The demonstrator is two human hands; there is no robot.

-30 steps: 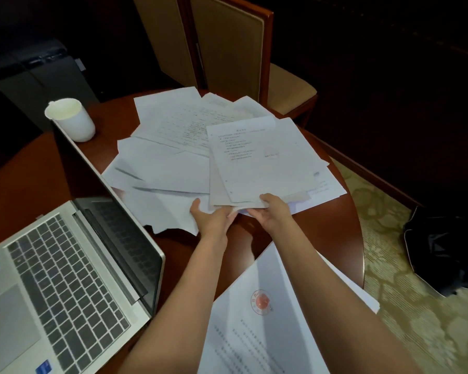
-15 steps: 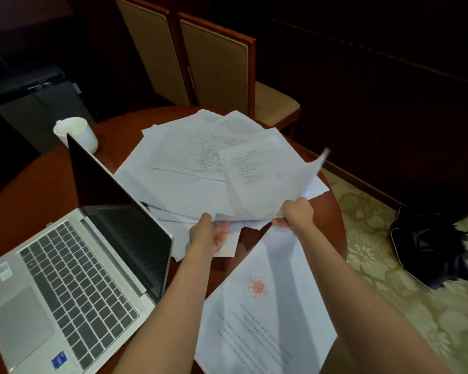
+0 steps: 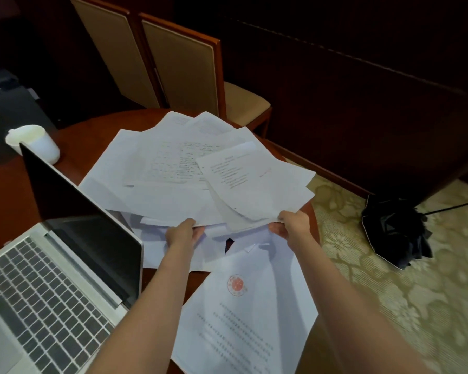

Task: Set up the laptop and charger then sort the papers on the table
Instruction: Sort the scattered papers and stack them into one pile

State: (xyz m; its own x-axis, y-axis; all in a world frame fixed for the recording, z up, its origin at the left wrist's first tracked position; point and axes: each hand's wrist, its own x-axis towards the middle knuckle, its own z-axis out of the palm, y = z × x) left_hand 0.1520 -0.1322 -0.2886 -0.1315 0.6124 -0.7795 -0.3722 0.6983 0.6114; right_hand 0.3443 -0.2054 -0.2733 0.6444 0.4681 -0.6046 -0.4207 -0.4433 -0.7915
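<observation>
A loose spread of white papers (image 3: 173,168) covers the middle of the round brown table (image 3: 73,147). My left hand (image 3: 183,234) grips the near edge of the lower sheets. My right hand (image 3: 291,225) pinches the near corner of a small raised stack of papers (image 3: 254,190) whose top sheet carries printed lines. Another sheet with a red round stamp (image 3: 237,284) lies at the table's near edge under my forearms. An open silver laptop (image 3: 46,292) with a dark screen stands at the left. No charger is visible.
A white cup (image 3: 34,143) stands on the table behind the laptop screen. Two wooden chairs with tan padding (image 3: 184,68) are behind the table. A black folded umbrella (image 3: 397,233) lies on the patterned carpet at the right.
Both hands have lifted the papers' near edges and spread apart. The right hand moved right with its stack, which now droops flatter than half a second ago. The camera view shifted.
</observation>
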